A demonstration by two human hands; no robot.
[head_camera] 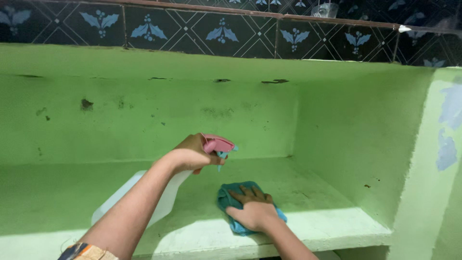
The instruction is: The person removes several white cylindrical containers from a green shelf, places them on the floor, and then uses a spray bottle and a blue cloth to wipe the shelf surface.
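My left hand grips a white spray bottle by its pink head with a teal trigger, nozzle aimed right over the shelf. My right hand lies flat, fingers spread, pressing on a crumpled teal cloth that rests on the green painted shelf. The cloth sits just below and right of the nozzle. Part of the bottle's body is hidden behind my left forearm.
The shelf is a green recess with a back wall marked by dark chips and a side wall at right. Above runs dark patterned tile with a clear glass on the ledge. A green pillar stands at far right.
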